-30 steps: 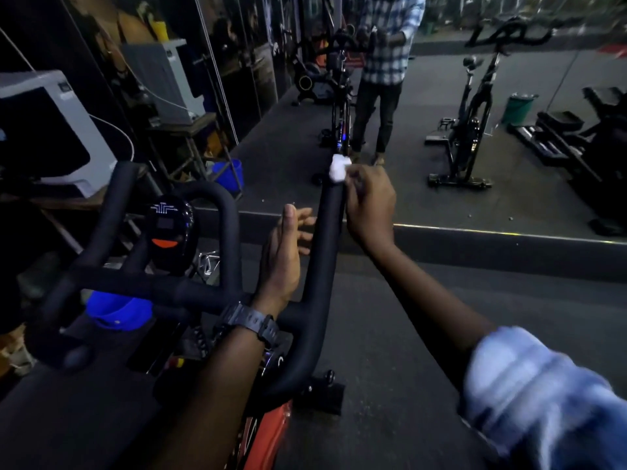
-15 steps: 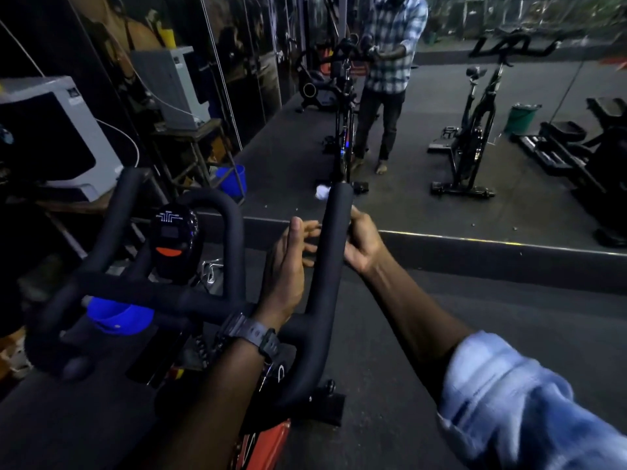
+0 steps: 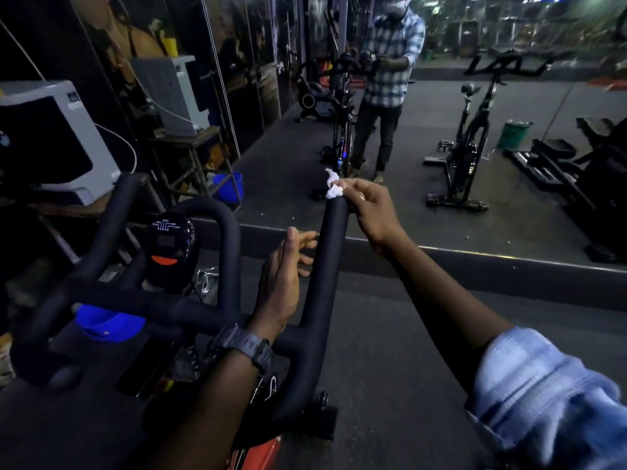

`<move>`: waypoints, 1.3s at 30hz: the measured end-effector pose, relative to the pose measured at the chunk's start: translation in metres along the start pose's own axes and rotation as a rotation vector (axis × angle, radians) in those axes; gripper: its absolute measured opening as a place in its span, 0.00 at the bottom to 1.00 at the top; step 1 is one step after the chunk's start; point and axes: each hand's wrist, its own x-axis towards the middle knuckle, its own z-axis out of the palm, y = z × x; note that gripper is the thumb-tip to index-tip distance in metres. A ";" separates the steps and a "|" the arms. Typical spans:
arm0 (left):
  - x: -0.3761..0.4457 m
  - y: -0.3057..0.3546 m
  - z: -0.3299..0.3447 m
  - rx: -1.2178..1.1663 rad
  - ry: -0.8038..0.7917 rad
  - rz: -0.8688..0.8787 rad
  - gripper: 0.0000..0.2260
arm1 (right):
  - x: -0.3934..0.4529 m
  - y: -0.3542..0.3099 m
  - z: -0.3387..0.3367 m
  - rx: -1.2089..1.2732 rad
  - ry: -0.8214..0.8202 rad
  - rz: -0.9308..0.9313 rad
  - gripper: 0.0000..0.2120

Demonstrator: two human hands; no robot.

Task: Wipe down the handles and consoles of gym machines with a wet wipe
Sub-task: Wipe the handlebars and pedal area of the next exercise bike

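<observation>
Up top, right hand [image 3: 371, 212] pinches wet wipe [image 3: 333, 188] on handle [image 3: 330, 245]; left hand [image 3: 283, 283] relaxed.

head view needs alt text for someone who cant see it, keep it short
A person's right hand pinches a white wet wipe at the tip of a black exercise-bike handlebar, while the open left hand rests beside the same bar. A small console sits between the bars, facing a gym mirror.
</observation>
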 end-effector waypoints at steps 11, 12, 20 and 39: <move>0.015 0.007 0.024 0.222 0.047 0.053 0.37 | -0.039 -0.019 0.034 0.559 0.223 0.456 0.15; 0.017 0.012 0.026 0.250 0.057 0.066 0.37 | -0.042 -0.022 0.036 0.590 0.175 0.507 0.22; 0.023 0.019 0.027 0.285 0.082 0.112 0.35 | -0.173 0.007 0.069 0.713 0.132 0.836 0.20; 0.008 0.021 0.022 0.455 -0.092 0.208 0.21 | -0.229 0.018 0.097 0.696 0.211 0.926 0.17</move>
